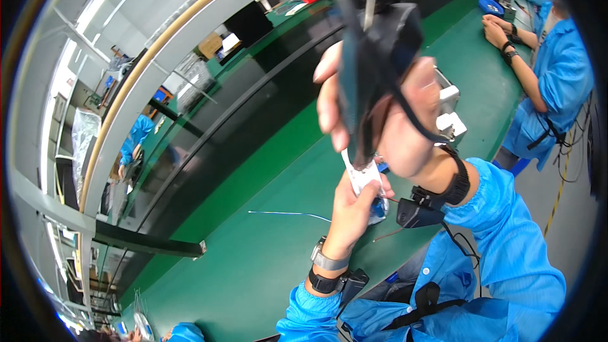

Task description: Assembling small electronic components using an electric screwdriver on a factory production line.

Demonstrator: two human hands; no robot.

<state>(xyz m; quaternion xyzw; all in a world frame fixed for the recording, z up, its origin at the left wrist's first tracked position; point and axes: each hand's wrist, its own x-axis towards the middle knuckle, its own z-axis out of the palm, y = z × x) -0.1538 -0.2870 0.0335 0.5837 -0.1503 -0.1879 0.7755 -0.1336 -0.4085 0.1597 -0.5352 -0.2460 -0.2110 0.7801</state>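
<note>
A black corded tool, by its shape an electric screwdriver, hangs close in front of me, blurred by motion. My right hand is closed around it, fingers on its left side. Its narrow lower end points down at a white plastic housing; whether the tip touches is hidden. My left hand grips this housing from below, thumb along its face. Something blue inside a clear edge shows beside the left fingers. A thin light-coloured wire runs left from the left hand across the green bench.
The green bench stretches from lower left to upper right. White blocky parts lie beyond my right wrist. A co-worker in blue sits at the right near a blue object. A dark support bar juts over the bench at left.
</note>
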